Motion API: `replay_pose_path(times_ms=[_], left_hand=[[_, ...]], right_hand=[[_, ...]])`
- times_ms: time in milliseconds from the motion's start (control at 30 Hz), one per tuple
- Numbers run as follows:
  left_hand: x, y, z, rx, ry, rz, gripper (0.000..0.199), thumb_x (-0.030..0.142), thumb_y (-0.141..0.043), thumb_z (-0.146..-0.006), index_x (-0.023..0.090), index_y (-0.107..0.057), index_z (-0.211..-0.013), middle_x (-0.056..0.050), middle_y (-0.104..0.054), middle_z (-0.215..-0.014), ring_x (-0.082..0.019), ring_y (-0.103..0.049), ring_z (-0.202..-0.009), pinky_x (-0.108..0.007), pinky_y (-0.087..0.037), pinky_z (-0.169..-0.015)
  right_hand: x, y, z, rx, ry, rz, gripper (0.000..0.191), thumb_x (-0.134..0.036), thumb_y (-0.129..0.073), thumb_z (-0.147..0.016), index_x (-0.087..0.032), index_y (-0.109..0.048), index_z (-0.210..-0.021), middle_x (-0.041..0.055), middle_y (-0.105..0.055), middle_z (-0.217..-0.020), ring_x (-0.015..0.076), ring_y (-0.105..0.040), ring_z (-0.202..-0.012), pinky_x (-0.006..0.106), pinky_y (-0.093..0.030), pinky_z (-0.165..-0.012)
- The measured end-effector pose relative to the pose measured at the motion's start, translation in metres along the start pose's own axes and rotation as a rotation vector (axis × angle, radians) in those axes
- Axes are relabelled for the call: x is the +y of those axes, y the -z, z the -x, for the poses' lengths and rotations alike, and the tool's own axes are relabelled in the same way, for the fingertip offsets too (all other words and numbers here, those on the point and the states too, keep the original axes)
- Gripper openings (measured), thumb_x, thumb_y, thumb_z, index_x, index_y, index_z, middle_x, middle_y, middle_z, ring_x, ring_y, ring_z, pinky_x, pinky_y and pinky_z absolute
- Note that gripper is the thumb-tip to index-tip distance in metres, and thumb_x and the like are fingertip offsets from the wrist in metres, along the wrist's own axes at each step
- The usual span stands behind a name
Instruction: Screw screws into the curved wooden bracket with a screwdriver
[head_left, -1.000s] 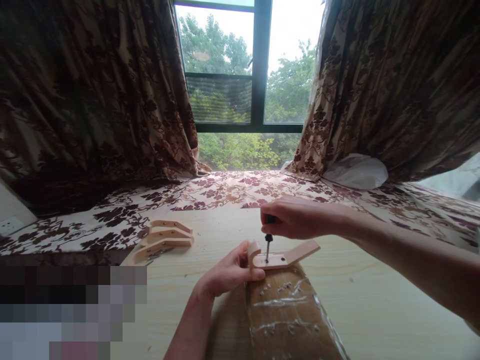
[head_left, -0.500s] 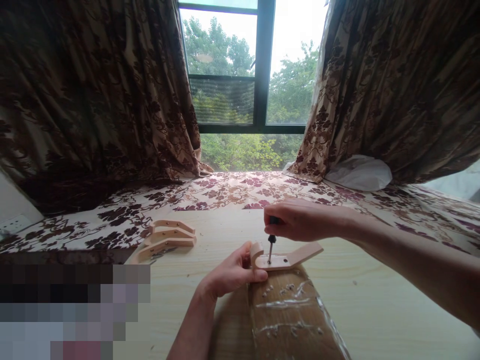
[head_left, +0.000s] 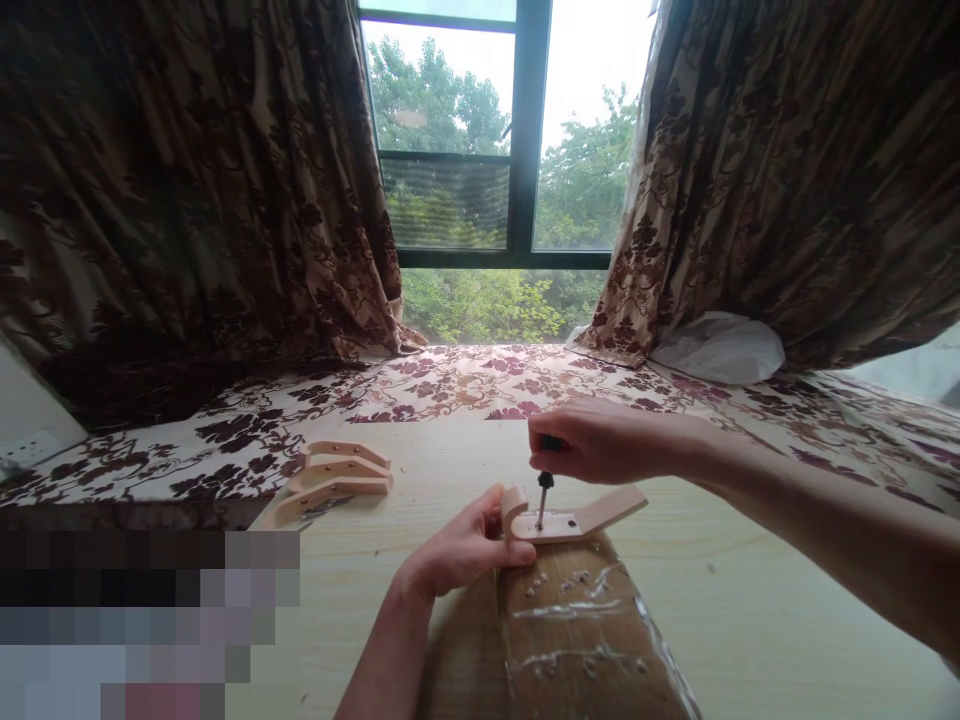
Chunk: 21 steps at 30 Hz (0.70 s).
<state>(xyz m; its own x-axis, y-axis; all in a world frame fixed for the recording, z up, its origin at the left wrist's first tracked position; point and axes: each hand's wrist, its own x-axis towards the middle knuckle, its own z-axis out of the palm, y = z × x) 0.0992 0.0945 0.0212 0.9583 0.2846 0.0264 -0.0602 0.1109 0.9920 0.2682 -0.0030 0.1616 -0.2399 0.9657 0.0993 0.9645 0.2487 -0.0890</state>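
A pale wooden hook (head_left: 592, 522) with a curled end and a slanted arm lies across the far end of a brown, tape-wrapped block (head_left: 570, 630). My left hand (head_left: 480, 535) grips the hook's curled end, thumb in front and fingers behind. Above it, my right hand (head_left: 600, 440) is wrapped round the dark handle of a screwdriver (head_left: 543, 500). The screwdriver stands nearly upright, its tip in the hook's left hole, where a screw head seems to sit. A dark spot marks the second hole to the right.
Several similar wooden hooks (head_left: 349, 470) lie at the left of the pale wooden table (head_left: 750, 620), with small screws (head_left: 322, 510) beside them. Behind is a floral cloth (head_left: 465, 375), with a white plastic bag (head_left: 720, 348) at right. Patterned curtains (head_left: 300, 200) flank the window.
Hardly anything differs. Both hands keep the same hold, and the screwdriver tip stays in the same hole; the whole view has shifted very slightly.
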Motion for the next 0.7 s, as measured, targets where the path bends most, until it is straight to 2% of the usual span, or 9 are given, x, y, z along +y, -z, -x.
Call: replay_pose_path(times_ms=[200,300,567,700], left_hand=[[0.001,0.000,0.000,-0.005,0.000,-0.003,0.043,0.031,-0.081,-0.064,0.018,-0.047,-0.086,0.006,-0.051,-0.077,-0.008,-0.047,-0.071,-0.020,-0.034,-0.063],[0.001,0.000,0.000,-0.003,0.000,-0.006,0.042,0.030,-0.081,-0.064,0.018,-0.047,-0.086,0.006,-0.051,-0.077,-0.008,-0.046,-0.071,-0.020,-0.033,-0.063],[0.000,0.001,0.000,-0.006,-0.001,-0.007,0.043,0.032,-0.081,-0.064,0.018,-0.047,-0.085,0.006,-0.051,-0.078,-0.009,-0.047,-0.071,-0.020,-0.034,-0.064],[-0.001,0.001,-0.001,-0.011,0.000,-0.005,0.043,0.032,-0.081,-0.064,0.018,-0.048,-0.088,0.005,-0.052,-0.080,-0.009,-0.048,-0.073,-0.021,-0.034,-0.065]], right_hand=[[-0.001,0.013,0.005,-0.083,0.069,0.012,0.015,-0.026,-0.054,-0.081,-0.021,-0.065,-0.089,-0.0004,-0.064,-0.071,0.0095,-0.047,-0.056,0.021,-0.029,-0.052],[-0.003,0.015,0.005,-0.109,0.119,-0.013,0.015,-0.020,-0.051,-0.081,-0.020,-0.065,-0.086,-0.0012,-0.064,-0.070,0.0084,-0.047,-0.056,0.021,-0.029,-0.052],[-0.003,0.006,0.003,-0.055,0.095,-0.054,0.013,-0.017,-0.049,-0.082,-0.016,-0.061,-0.077,0.0005,-0.064,-0.070,0.0082,-0.049,-0.058,0.021,-0.029,-0.053],[-0.004,0.011,0.005,-0.065,0.073,-0.037,0.016,-0.024,-0.054,-0.082,-0.018,-0.064,-0.093,-0.0004,-0.063,-0.069,0.0088,-0.047,-0.055,0.021,-0.029,-0.052]])
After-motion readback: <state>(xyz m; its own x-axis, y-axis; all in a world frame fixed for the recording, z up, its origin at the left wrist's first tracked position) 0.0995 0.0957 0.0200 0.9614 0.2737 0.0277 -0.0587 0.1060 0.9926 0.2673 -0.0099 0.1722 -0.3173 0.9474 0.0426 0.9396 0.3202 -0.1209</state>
